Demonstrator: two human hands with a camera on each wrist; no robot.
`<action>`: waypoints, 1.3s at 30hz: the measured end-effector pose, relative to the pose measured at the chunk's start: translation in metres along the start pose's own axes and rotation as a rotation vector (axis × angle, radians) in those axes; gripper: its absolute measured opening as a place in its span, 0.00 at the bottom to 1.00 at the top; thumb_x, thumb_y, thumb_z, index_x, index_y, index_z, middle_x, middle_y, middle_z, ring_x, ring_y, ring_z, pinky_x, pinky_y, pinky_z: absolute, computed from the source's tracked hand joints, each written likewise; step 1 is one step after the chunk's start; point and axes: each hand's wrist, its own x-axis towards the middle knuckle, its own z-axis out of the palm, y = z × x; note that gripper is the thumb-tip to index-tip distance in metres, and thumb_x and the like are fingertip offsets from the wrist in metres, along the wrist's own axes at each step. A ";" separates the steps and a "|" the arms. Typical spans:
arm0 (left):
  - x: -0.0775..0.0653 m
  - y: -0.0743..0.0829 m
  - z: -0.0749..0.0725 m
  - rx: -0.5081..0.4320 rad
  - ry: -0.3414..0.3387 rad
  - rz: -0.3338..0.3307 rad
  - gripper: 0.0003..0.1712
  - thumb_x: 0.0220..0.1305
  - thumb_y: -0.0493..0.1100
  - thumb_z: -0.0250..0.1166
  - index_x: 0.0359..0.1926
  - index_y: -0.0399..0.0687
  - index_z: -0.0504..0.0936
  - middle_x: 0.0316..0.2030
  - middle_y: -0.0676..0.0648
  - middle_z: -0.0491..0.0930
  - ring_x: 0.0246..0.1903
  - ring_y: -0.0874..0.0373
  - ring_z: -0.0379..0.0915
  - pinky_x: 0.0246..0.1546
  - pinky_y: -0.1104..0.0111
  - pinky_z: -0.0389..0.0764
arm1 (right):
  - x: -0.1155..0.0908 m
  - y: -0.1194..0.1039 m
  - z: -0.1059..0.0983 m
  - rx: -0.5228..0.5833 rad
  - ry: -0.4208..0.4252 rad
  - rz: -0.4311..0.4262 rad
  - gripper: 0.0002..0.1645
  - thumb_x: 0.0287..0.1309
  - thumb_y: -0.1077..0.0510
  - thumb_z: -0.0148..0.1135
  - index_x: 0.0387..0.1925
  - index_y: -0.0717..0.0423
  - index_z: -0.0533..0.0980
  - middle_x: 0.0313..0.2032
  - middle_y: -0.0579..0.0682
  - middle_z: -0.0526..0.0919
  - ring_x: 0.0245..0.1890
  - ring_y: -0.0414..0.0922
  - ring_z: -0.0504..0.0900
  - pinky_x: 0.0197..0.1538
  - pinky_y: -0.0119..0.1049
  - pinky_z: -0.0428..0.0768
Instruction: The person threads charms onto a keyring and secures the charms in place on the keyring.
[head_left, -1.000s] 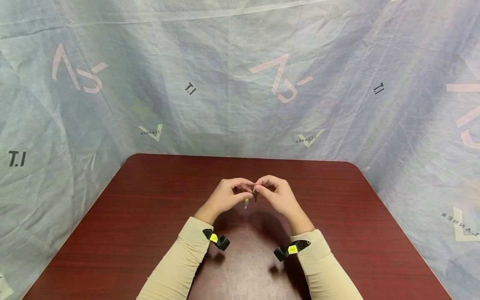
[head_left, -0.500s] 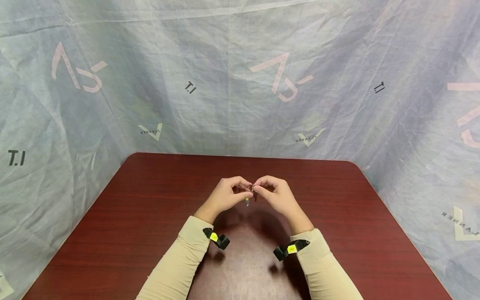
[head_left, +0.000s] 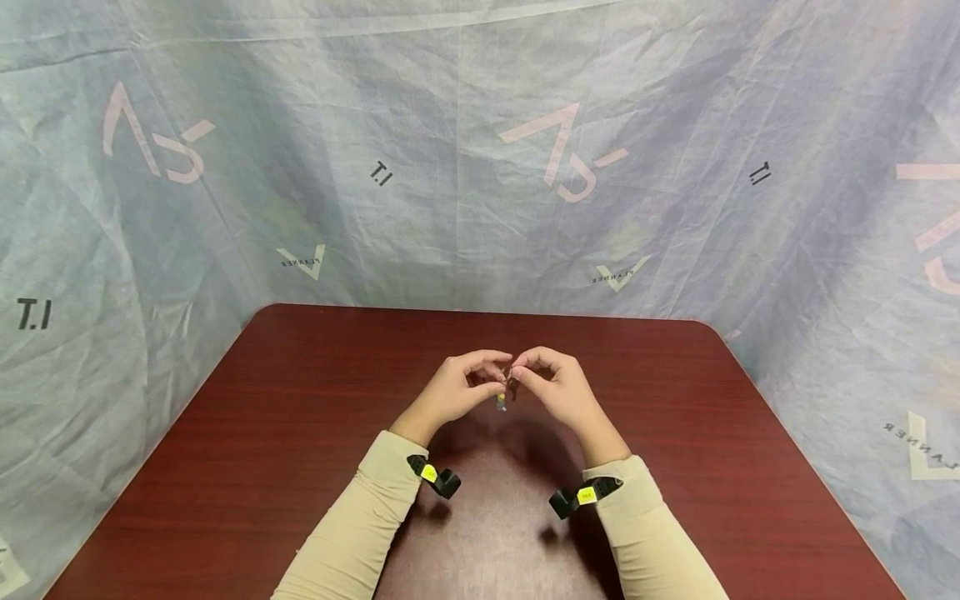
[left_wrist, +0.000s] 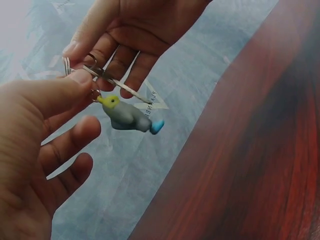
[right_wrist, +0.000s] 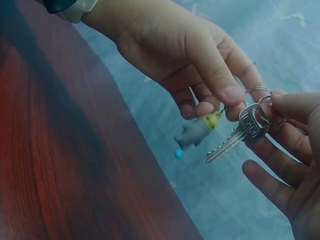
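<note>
Above the table, my left hand and my right hand meet fingertip to fingertip over a small keychain. The left thumb and index finger pinch it close to where a little figurine hangs, grey with a yellow head and a light blue tip. My right thumb and fingers pinch the metal key rings. From these rings a silver key with a toothed blade points downward in the right wrist view. Fingertips partly cover the rings, so how they are linked is hidden.
A dark red wood-grain table lies below both hands. Behind it and at both sides hang grey-blue printed sheets. Each wrist wears a black strap camera, on the left and on the right.
The hands stay almost in place. The left index finger has lifted and straightened somewhat, and the dangling figurine has shifted slightly to the right.
</note>
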 end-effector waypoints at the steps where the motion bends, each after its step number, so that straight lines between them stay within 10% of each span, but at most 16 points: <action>1: 0.000 0.000 0.000 -0.005 -0.002 0.003 0.22 0.62 0.36 0.73 0.58 0.46 0.83 0.35 0.52 0.87 0.30 0.62 0.79 0.30 0.68 0.79 | 0.000 0.000 0.000 0.003 -0.003 0.002 0.04 0.65 0.68 0.65 0.38 0.70 0.81 0.34 0.63 0.85 0.32 0.40 0.83 0.36 0.32 0.79; 22: -0.001 -0.001 -0.001 -0.010 0.012 0.031 0.15 0.61 0.36 0.73 0.49 0.49 0.86 0.33 0.52 0.86 0.29 0.61 0.79 0.29 0.65 0.78 | -0.001 0.001 0.000 0.023 -0.020 -0.016 0.05 0.65 0.68 0.64 0.39 0.70 0.81 0.35 0.64 0.85 0.32 0.36 0.82 0.36 0.31 0.78; 29: -0.003 0.033 -0.003 -0.034 0.037 0.001 0.15 0.59 0.29 0.72 0.48 0.38 0.85 0.33 0.44 0.86 0.30 0.56 0.79 0.29 0.63 0.77 | -0.001 0.000 0.001 0.028 -0.012 -0.016 0.05 0.65 0.69 0.64 0.38 0.70 0.81 0.35 0.64 0.85 0.32 0.35 0.82 0.36 0.30 0.78; 39: -0.001 0.005 0.004 -0.076 0.104 -0.023 0.16 0.59 0.27 0.71 0.49 0.38 0.84 0.34 0.39 0.85 0.32 0.54 0.82 0.30 0.69 0.80 | 0.001 0.000 0.001 0.079 -0.009 -0.018 0.06 0.65 0.70 0.63 0.38 0.74 0.79 0.34 0.67 0.85 0.33 0.52 0.85 0.40 0.31 0.81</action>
